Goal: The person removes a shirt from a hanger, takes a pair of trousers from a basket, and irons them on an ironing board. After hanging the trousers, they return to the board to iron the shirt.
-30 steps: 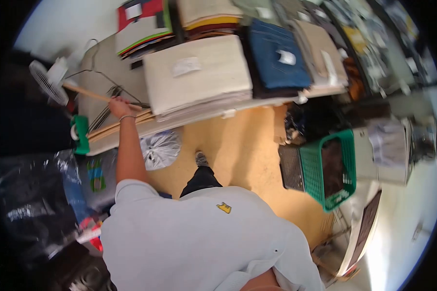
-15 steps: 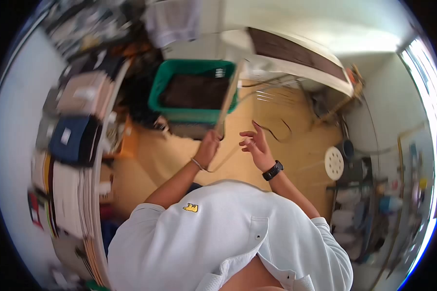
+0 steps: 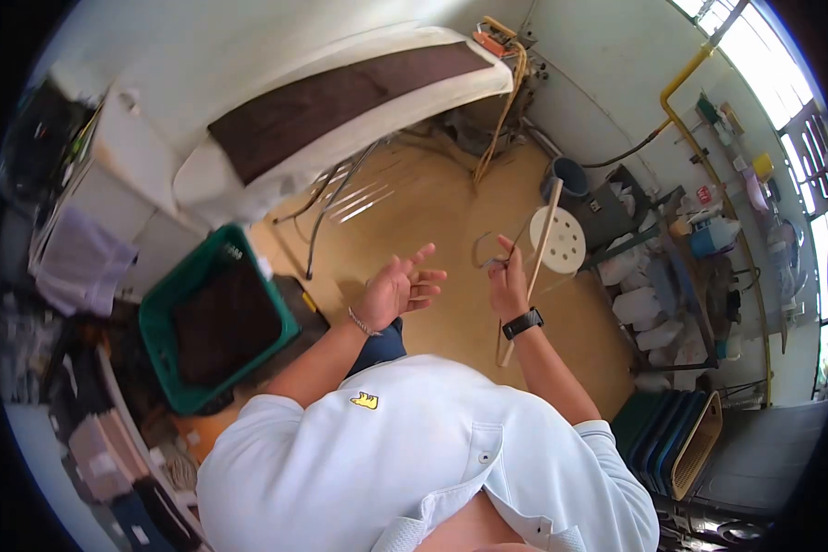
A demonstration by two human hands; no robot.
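My left hand (image 3: 391,296), with a bracelet at the wrist, is open and holds nothing, its palm up and fingers spread. To its right, my right hand (image 3: 508,283), wearing a black watch, is closed around a long wooden stick (image 3: 545,235) and a thin dark cord (image 3: 478,250) that loops beside the fingers. The stick slants past the wrist, its upper end in front of a round white stool top with holes (image 3: 561,241). The exact grip on the stick is partly hidden.
A green basket (image 3: 290,324) with dark cloth stands at the left. An ironing board (image 3: 386,103) bearing dark brown cloth spans the top. A blue-grey bucket (image 3: 570,175) stands beyond the stool. Shelves with bottles and bags, and stacked baskets (image 3: 699,446), line the right side.
The view has turned to the right, so the basket and board appear farther left. The stick has passed from my left hand to my right hand, and my left hand has opened.
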